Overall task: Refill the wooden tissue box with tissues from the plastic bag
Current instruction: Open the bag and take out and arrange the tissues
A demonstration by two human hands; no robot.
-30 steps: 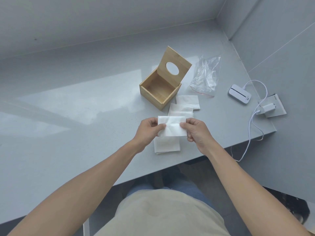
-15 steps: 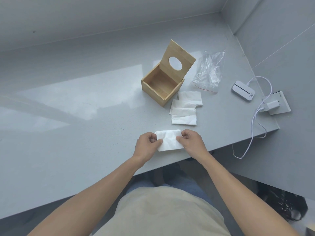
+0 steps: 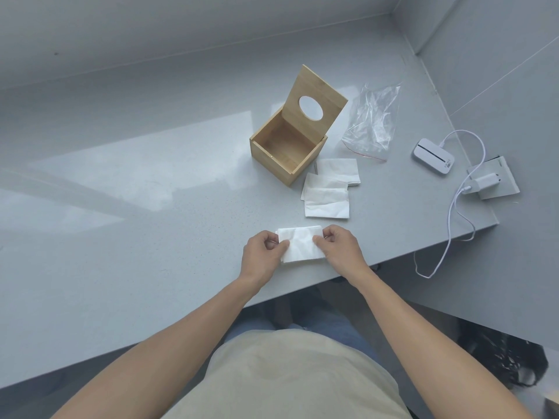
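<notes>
Both hands pinch one folded tissue near the surface's front edge.

The left hand (image 3: 263, 254) nips the left end of the folded tissue (image 3: 301, 244) between thumb and fingers; the right hand (image 3: 340, 249) nips its right end the same way, so the sheet lies stretched between them. Farther back stands the wooden tissue box (image 3: 287, 149), lid up and hollow bare, with loose tissues (image 3: 328, 193) just beside its right corner. The plastic bag (image 3: 373, 120) lies flat towards the surface's right edge.

Left hand (image 3: 262, 253) and right hand (image 3: 338, 248) close together, fingers pinched, bare forearms extended
</notes>
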